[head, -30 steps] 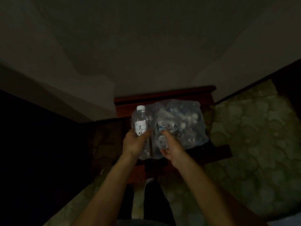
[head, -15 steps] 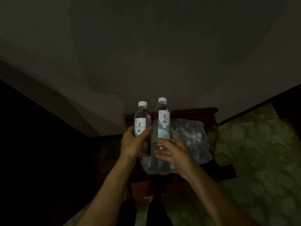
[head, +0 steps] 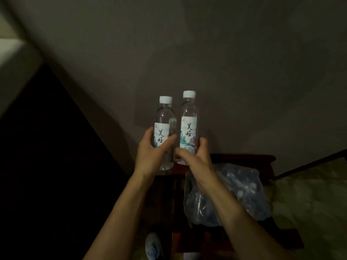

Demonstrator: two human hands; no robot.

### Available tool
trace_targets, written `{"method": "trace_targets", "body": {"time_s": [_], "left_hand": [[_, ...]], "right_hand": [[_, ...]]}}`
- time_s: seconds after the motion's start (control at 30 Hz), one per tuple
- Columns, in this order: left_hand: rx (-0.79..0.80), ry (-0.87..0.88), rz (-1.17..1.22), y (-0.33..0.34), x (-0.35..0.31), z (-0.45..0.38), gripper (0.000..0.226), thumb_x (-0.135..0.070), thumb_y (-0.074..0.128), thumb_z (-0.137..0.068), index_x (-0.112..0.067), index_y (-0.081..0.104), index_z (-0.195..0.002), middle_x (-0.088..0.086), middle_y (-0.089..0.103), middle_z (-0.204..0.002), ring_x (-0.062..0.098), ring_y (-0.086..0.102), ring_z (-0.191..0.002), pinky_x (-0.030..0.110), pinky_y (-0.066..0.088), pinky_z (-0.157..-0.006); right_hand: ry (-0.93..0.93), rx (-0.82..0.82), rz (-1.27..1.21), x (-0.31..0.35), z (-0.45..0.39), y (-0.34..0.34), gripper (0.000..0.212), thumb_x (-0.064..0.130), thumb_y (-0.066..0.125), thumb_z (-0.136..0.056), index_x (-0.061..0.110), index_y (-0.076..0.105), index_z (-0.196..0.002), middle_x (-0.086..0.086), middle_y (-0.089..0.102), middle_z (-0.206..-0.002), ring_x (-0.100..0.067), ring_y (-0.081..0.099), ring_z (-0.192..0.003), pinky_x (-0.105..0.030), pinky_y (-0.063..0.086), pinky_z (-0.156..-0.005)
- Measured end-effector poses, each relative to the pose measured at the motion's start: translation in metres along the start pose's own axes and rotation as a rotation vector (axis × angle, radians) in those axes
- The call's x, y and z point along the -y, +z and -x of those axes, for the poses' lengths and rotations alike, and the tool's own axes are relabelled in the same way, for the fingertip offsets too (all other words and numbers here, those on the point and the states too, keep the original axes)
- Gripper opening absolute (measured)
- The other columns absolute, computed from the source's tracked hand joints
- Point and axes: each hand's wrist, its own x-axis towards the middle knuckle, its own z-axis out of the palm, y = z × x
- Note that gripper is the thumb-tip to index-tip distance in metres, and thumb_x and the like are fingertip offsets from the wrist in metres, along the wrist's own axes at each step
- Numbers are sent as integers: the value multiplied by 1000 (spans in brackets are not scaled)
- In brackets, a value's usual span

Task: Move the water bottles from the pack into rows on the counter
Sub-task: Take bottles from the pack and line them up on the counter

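Observation:
Two clear water bottles with white caps and white labels are held upright side by side in front of the wall. My left hand grips the left bottle around its lower half. My right hand grips the right bottle near its base. Below and to the right lies the shrink-wrapped pack with several more bottles, on a dark red wooden stand. No counter surface can be made out in the dim light.
A grey wall fills the upper view. A dark area lies at the left. A patterned greenish floor is at the right. A foot in a blue shoe cover shows at the bottom.
Both hands pulled a bottle out of the pack and lifted them up away from the stand. The view tilted up with them.

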Motion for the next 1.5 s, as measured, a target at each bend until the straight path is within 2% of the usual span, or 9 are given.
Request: {"method": "trace_targets", "body": {"time_s": [0.17,0.3,0.47,0.77,0.87,1.0,1.17,1.3,1.5], "left_hand": [[-124,138,-22,-19,-40,21,49,-31,81,-76,-24,61,-119,-7,75,-98,11,74,-89,41,61,-83],[-247,251,-78,-42,-76,49,41,-29,81,-76,-28,63,-112,-7,75,-94,11,74,-86,38,62,-79],[-363,337,-177,-69,-124,87,35,-37,73,-65,-30,63,-97,-4,73,-84,12,73,-76,36,63,-70],[-506,446,-200,-126,-203,143,34,-36,74,-71,-24,58,-98,5,70,-87,19,70,-77,24,57,-60],[-540,473,-161,-161,-223,160,34,-32,78,-76,-17,62,-103,5,72,-93,21,71,-88,33,60,-73],[-512,467,-197,-224,-237,187,40,-37,81,-75,-18,65,-107,1,74,-96,17,72,-91,35,59,-78],[-458,459,-130,-310,-233,217,38,-29,79,-78,-18,65,-112,-5,75,-94,0,71,-80,9,51,-58],[-477,464,-48,-364,-220,229,38,-24,79,-79,-14,61,-111,-3,74,-89,1,69,-77,11,50,-58],[-459,469,88,-409,-213,213,37,-20,73,-86,-20,51,-115,-3,63,-91,3,62,-80,3,44,-52]], "right_hand": [[-107,29,-10,29,12,26,98,44,78,-66,22,28,-148,-5,62,-129,-20,67,-110,-46,57,-93],[-262,161,-78,54,24,48,48,24,80,-78,30,52,-117,-1,71,-107,-9,73,-90,-24,58,-70],[-410,307,-176,89,49,83,40,11,79,-79,24,57,-110,1,74,-93,-13,73,-84,-23,57,-67],[-550,470,-179,153,103,156,58,47,81,-66,24,58,-115,3,75,-103,-16,73,-96,-32,58,-79],[-565,521,-119,171,127,188,65,58,80,-62,28,61,-116,5,74,-107,-9,71,-99,-25,56,-79],[-576,592,-35,178,155,239,40,46,81,-68,29,68,-102,11,77,-92,2,71,-85,-10,54,-65],[-560,526,73,169,190,315,54,40,84,-71,17,62,-115,-14,64,-119,-24,68,-101,-41,57,-91],[-592,451,154,157,219,364,40,44,85,-67,28,59,-94,-4,69,-100,-21,69,-92,-37,58,-79],[-584,301,233,152,242,417,53,37,86,-69,26,53,-109,5,68,-97,-19,68,-92,-40,58,-84]]}}
